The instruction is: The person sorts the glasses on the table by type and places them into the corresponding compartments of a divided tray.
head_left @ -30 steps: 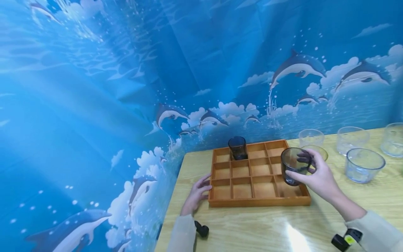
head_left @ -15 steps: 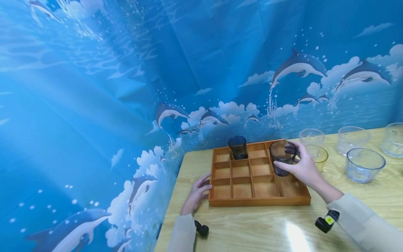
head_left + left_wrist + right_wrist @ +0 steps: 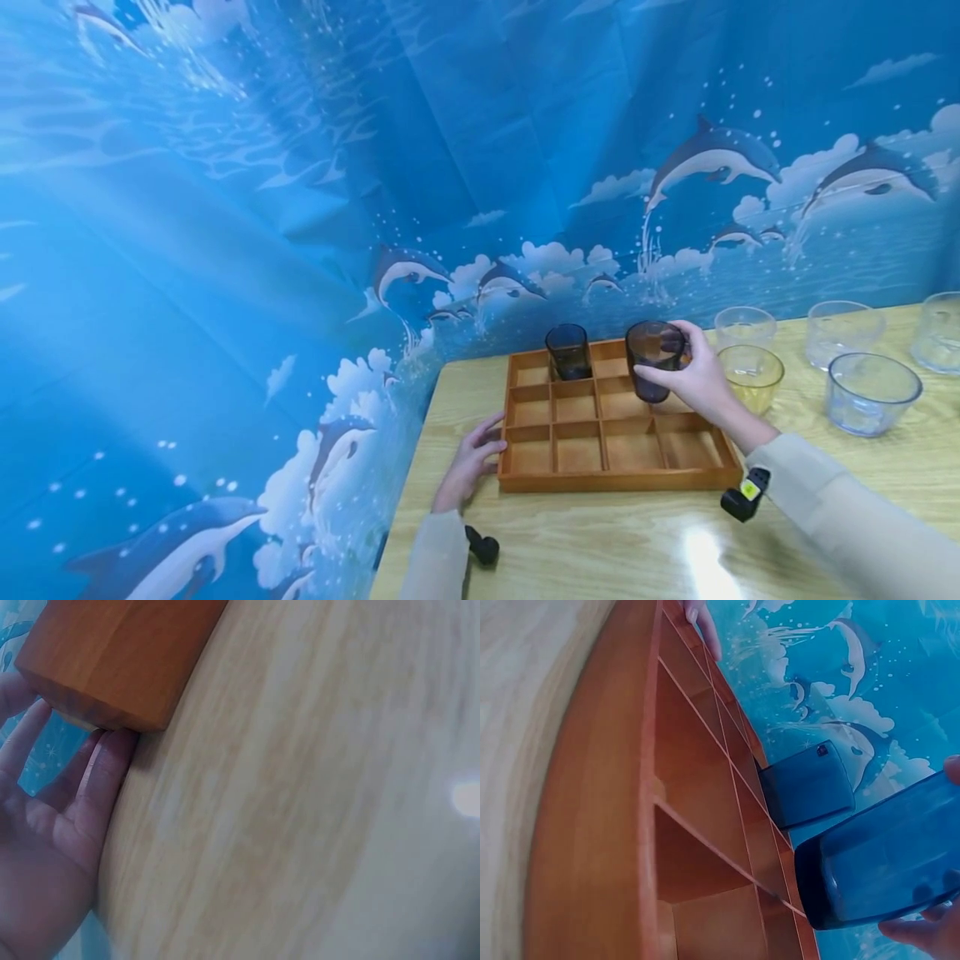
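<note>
My right hand [image 3: 701, 379] grips a dark tinted glass [image 3: 649, 352] by its sides, thumb in front and fingers behind. The glass is upright over the right rear part of a wooden compartment box [image 3: 618, 482]. In the right wrist view, the base of that glass [image 3: 885, 862] overlaps the box's far dividers. A second dark glass [image 3: 569, 357] stands in a back-row compartment, second from the left. At the box's left side, my left hand [image 3: 469, 463] touches the outer wall with its fingers extended. The left wrist view shows those fingertips right at the box's corner [image 3: 101, 667].
Right of the box stand a yellow glass bowl [image 3: 752, 375], a bluish glass bowl [image 3: 870, 400] and several clear glasses, one a wide clear glass [image 3: 843, 333]. A dolphin-print backdrop [image 3: 525, 208] rises behind the wooden table [image 3: 585, 542].
My right hand has carried the dark glass leftward and back, from the box's right edge to over its rear compartments. The left hand and the box have stayed in place.
</note>
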Action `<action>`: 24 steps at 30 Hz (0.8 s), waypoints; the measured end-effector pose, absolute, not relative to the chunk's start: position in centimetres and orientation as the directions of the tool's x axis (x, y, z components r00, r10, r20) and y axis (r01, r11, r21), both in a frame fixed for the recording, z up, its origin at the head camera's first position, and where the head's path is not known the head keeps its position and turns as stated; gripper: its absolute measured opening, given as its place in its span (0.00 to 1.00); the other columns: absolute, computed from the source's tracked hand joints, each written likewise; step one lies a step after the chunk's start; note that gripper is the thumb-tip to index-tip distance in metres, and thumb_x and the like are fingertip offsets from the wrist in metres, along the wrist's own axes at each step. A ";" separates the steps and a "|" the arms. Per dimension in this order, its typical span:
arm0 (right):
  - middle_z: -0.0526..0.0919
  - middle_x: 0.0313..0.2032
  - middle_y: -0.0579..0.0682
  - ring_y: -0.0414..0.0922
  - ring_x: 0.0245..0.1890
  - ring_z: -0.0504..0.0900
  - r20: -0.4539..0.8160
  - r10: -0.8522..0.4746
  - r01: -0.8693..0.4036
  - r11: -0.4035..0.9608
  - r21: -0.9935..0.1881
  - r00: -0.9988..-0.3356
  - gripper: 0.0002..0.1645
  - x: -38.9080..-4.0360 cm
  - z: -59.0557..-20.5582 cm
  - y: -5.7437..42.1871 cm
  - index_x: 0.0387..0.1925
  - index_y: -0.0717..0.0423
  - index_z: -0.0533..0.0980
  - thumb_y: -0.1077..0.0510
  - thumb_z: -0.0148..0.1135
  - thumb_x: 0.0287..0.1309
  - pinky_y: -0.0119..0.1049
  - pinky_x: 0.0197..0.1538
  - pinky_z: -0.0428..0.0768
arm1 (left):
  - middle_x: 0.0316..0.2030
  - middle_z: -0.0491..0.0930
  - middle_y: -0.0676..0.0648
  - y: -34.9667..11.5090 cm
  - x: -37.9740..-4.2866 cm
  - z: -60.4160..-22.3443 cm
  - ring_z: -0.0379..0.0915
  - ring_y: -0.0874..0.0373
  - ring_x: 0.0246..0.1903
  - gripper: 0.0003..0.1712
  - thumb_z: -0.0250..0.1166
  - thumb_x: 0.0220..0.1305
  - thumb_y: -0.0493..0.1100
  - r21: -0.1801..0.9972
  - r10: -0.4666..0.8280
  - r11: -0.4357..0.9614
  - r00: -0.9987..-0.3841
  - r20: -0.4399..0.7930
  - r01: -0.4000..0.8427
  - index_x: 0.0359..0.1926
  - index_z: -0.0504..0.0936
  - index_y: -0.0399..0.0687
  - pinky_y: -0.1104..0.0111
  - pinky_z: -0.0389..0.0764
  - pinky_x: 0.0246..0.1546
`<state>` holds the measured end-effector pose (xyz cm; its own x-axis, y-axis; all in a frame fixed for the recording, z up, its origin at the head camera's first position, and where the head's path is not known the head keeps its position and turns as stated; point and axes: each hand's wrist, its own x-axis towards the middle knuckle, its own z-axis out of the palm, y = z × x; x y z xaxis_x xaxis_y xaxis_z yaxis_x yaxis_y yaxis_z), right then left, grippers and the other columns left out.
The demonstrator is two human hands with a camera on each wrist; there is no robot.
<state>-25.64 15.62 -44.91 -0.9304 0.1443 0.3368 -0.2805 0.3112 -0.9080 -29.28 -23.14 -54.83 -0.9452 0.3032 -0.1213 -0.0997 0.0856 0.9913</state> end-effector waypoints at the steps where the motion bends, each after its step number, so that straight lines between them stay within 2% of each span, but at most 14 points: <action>1: 0.66 0.53 0.60 0.57 0.53 0.66 0.334 0.143 -0.281 0.301 -0.912 -0.932 0.51 -25.8 -45.0 15.6 0.65 0.59 0.53 0.47 0.71 0.47 0.52 0.49 0.68 | 0.59 0.68 0.39 -23.1 -29.3 -54.9 0.71 0.48 0.51 0.30 0.61 0.61 0.41 0.992 0.305 0.083 -0.945 -0.118 -0.097 0.65 0.68 0.56 0.56 0.77 0.42; 8: 0.64 0.55 0.61 0.59 0.56 0.64 0.315 0.163 -0.261 0.284 -0.923 -0.935 0.54 -27.5 -45.1 14.9 0.67 0.58 0.51 0.46 0.71 0.46 0.58 0.53 0.66 | 0.59 0.68 0.39 -23.2 -29.1 -54.9 0.72 0.48 0.51 0.30 0.61 0.61 0.41 0.994 0.315 0.070 -0.944 -0.099 -0.081 0.66 0.67 0.54 0.56 0.77 0.42; 15: 0.61 0.59 0.61 0.58 0.59 0.61 0.281 0.179 -0.235 0.242 -0.941 -0.943 0.54 -29.1 -45.0 13.6 0.67 0.58 0.50 0.45 0.70 0.47 0.58 0.55 0.64 | 0.59 0.67 0.38 -23.5 -29.2 -54.6 0.71 0.48 0.51 0.30 0.60 0.62 0.40 0.992 0.307 0.079 -0.945 -0.117 -0.097 0.65 0.67 0.55 0.55 0.77 0.42; 24: 0.59 0.60 0.63 0.60 0.60 0.60 0.305 0.200 -0.262 0.216 -0.941 -0.931 0.54 -31.2 -45.8 13.1 0.67 0.59 0.48 0.48 0.69 0.49 0.59 0.56 0.64 | 0.59 0.67 0.37 -23.1 -29.1 -54.9 0.71 0.48 0.51 0.30 0.60 0.62 0.41 0.992 0.305 0.083 -0.945 -0.114 -0.093 0.66 0.66 0.52 0.55 0.77 0.42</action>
<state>-31.17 13.07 -45.84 -0.9310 0.1999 0.3053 -0.2620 0.2161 -0.9406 -29.06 -23.10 -54.91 -0.9455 0.3050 -0.1142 -0.0932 0.0825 0.9922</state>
